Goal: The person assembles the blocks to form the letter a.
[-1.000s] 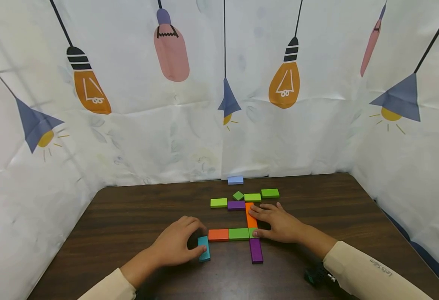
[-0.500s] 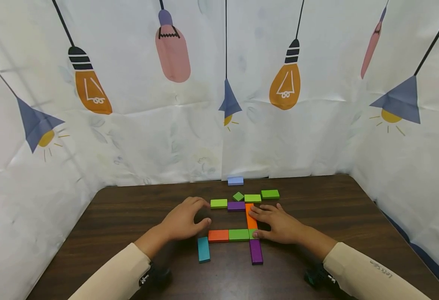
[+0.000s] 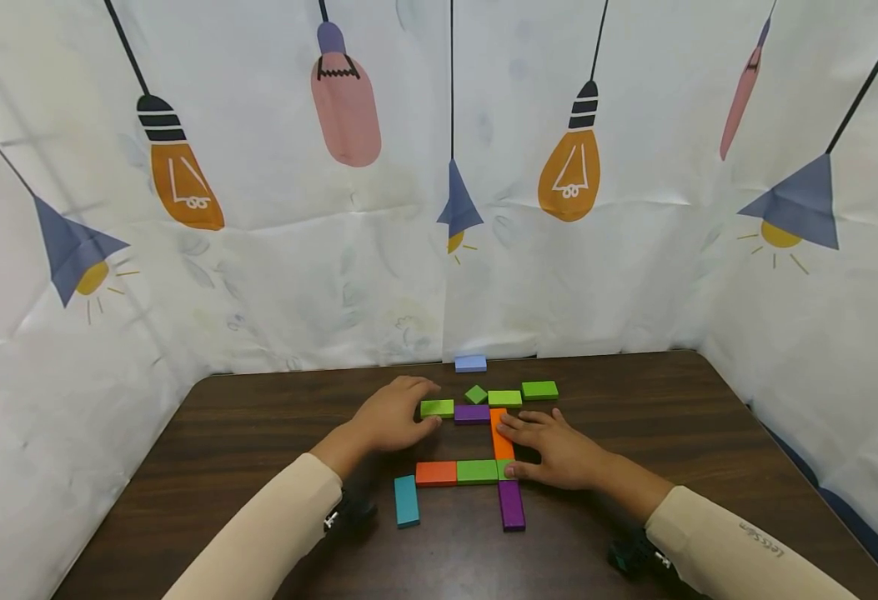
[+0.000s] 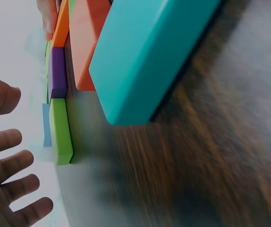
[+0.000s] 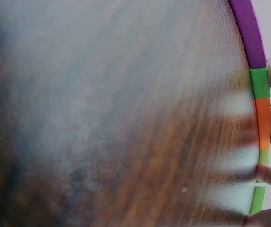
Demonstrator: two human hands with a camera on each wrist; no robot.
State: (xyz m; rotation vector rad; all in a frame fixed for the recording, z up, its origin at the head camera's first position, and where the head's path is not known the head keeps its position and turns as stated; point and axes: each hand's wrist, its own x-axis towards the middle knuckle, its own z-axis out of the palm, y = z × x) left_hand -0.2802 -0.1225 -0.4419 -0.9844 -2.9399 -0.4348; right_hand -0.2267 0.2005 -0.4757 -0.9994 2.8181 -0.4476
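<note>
A brown table [image 3: 258, 425] (printed cloth [image 3: 273, 275] behind) holds blocks [image 3: 477, 472].

White cloth [image 3: 378, 267] (lamp-printed) behind wooden table [image 3: 461, 558]

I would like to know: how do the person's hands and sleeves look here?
The left hand and right hand wear no gloves. The left sleeve and right sleeve are long and cream-coloured; the right has small dark lettering, too small to read surely. A small dark device shows beneath each cuff.
</note>
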